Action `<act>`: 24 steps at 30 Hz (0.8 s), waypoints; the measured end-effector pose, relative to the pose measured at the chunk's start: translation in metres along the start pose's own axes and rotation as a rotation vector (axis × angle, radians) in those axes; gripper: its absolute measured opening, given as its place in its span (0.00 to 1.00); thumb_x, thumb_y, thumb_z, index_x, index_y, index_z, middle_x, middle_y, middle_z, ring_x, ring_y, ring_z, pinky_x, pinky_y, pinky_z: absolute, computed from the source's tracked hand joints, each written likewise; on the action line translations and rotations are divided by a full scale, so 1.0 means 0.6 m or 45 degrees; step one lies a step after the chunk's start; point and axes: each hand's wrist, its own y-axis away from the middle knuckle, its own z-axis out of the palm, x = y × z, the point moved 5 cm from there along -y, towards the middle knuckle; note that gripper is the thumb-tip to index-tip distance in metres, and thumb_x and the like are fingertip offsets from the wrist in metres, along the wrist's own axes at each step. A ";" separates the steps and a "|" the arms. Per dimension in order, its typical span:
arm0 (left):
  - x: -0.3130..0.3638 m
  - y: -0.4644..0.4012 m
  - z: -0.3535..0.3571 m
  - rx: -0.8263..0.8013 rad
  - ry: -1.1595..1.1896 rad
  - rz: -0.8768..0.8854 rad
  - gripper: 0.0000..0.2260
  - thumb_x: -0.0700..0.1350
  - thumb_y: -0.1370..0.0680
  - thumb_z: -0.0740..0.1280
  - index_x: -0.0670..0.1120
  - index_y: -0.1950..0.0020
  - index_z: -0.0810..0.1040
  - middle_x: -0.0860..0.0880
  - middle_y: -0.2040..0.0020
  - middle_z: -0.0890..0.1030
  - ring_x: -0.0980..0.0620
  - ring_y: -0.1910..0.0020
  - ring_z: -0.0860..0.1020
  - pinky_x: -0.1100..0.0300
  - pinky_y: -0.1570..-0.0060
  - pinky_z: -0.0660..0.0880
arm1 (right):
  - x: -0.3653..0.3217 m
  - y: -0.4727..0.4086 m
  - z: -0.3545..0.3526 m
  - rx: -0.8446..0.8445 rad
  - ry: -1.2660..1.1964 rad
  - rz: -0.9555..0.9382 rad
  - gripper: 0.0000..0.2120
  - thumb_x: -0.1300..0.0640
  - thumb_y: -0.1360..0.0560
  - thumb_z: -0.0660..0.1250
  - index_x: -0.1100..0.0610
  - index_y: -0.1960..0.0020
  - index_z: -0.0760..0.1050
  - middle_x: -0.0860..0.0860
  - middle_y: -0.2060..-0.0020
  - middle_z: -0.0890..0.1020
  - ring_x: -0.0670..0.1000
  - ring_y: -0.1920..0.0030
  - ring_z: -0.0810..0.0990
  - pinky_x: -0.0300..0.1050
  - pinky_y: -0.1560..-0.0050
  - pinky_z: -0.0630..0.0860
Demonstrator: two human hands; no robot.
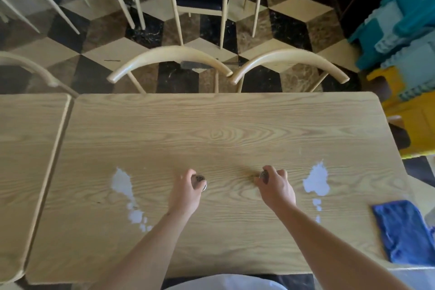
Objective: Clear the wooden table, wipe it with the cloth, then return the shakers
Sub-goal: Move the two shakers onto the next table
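On the wooden table [223, 125], my left hand [186, 193] is wrapped around one shaker [200, 180], of which only the metal top shows. My right hand [276, 189] grips a second shaker [264, 175], also mostly hidden by the fingers. Both shakers stand near the middle of the table, about a hand's width apart. A white spill [124, 186] lies left of my left hand, trailing toward the near edge. Another white spill [316, 181] lies right of my right hand. A blue cloth [402, 231] is crumpled at the table's near right corner.
A second wooden table [26, 160] butts against the left side. Two curved pale chair backs [169, 59] [289, 61] stand at the far edge. Teal and yellow crates [404, 30] are stacked at the right. More chairs stand on the chequered floor beyond.
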 end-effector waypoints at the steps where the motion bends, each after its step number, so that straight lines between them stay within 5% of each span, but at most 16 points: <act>1: -0.007 0.002 0.000 -0.026 0.011 -0.009 0.12 0.52 0.26 0.70 0.51 0.45 0.76 0.53 0.51 0.77 0.47 0.49 0.78 0.53 0.51 0.75 | 0.003 0.000 0.009 -0.034 0.006 -0.003 0.20 0.43 0.23 0.64 0.44 0.33 0.69 0.51 0.41 0.71 0.55 0.57 0.76 0.47 0.57 0.75; 5: -0.033 0.021 -0.002 -0.055 0.066 0.082 0.11 0.54 0.28 0.71 0.54 0.49 0.77 0.54 0.56 0.79 0.52 0.55 0.77 0.55 0.53 0.74 | 0.028 0.024 0.043 -0.138 -0.042 -0.015 0.18 0.45 0.26 0.67 0.44 0.37 0.70 0.49 0.45 0.70 0.52 0.60 0.77 0.44 0.61 0.73; 8: -0.055 0.048 0.005 -0.237 0.194 0.107 0.09 0.49 0.28 0.74 0.60 0.54 0.78 0.63 0.57 0.81 0.65 0.55 0.77 0.70 0.53 0.71 | 0.059 0.052 0.066 -0.168 -0.055 -0.023 0.16 0.47 0.28 0.69 0.43 0.42 0.69 0.47 0.47 0.71 0.51 0.63 0.76 0.45 0.60 0.75; 14: -0.099 0.079 0.031 -0.661 0.129 -0.122 0.12 0.52 0.31 0.69 0.62 0.48 0.78 0.50 0.52 0.82 0.50 0.62 0.84 0.57 0.65 0.79 | 0.109 0.085 0.086 -0.154 -0.072 -0.026 0.15 0.49 0.29 0.68 0.43 0.45 0.68 0.46 0.49 0.70 0.52 0.64 0.79 0.46 0.62 0.76; 17: -0.092 0.095 0.043 -0.643 -0.013 -0.108 0.14 0.52 0.35 0.65 0.61 0.51 0.74 0.50 0.57 0.80 0.51 0.63 0.79 0.53 0.62 0.77 | 0.114 0.083 0.086 -0.180 -0.062 -0.049 0.16 0.49 0.29 0.68 0.43 0.44 0.67 0.46 0.49 0.70 0.52 0.62 0.79 0.47 0.63 0.78; 24: -0.073 0.162 0.061 -0.394 -0.113 -0.104 0.14 0.42 0.31 0.70 0.53 0.48 0.75 0.54 0.53 0.75 0.59 0.60 0.75 0.68 0.62 0.69 | 0.129 0.074 0.075 -0.261 -0.048 -0.107 0.20 0.49 0.30 0.69 0.46 0.41 0.67 0.47 0.47 0.70 0.53 0.58 0.78 0.43 0.65 0.72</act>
